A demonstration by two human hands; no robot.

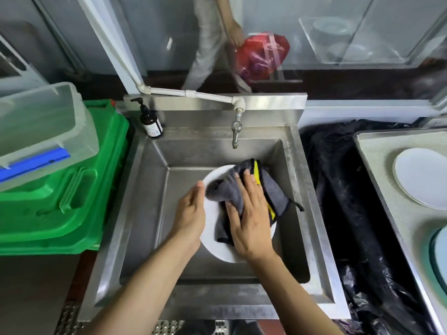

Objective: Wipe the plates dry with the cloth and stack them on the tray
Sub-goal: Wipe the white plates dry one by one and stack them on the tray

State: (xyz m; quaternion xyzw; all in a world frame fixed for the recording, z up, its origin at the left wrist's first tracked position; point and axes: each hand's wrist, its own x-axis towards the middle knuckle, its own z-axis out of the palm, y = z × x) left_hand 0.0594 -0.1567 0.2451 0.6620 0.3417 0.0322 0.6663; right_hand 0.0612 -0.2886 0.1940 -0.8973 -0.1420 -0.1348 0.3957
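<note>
A: Step in hand?

B: Wiping. A white plate (219,247) sits centre frame, held over the steel sink (154,189). The left hand (191,217) braces the plate's left rim, fingers straight and together; whether the thumb hooks underneath is hidden. The right hand (250,220) lies flat on the grey cloth (232,189), fingers extended and slightly spread, pressing it against the plate face. No pinch visible.

A: Cloth details?

B: Grey with a yellow strip, bunched over the plate's upper right part, one corner hanging off the right edge.

A: Tray?

B: Right edge of frame, metal tray (377,165) with a pale liner. White plates (423,180) already stacked on it, count unclear. A bluish rim at lower right, can't tell what it is.

A: Progress?

B: Judgement: mid-task, at least one plate done, this one being dried.

A: Next move?

B: Probably finish the face, maybe the underside, then carry it right across the black plastic sheet (343,189) and set it flush on the stack. That needs a firmer rim grip than the flat left hand shows.

A: Other stuff?

B: Green crate (72,201) and clear lidded box (41,131) at left, brown pump bottle (151,124) at the sink's upper left, tap (235,131) above. Another person with a red bag (262,54) at top centre.
</note>
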